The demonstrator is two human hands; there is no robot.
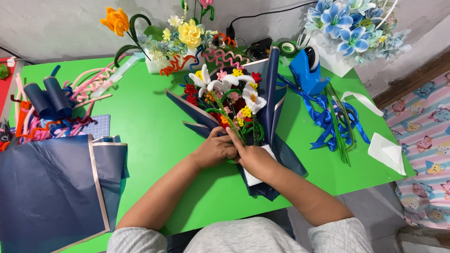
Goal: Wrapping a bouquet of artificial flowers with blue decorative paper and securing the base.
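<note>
Navy wrapping paper (pixel 272 103) cradles a pipe-cleaner bouquet (pixel 229 100) on the green table (pixel 154 131); the left hand (pixel 214 150) and right hand (pixel 253 157) apparently pinch its stems, fingers curled close.

Bright, even light — soft shadows, sharp
</note>
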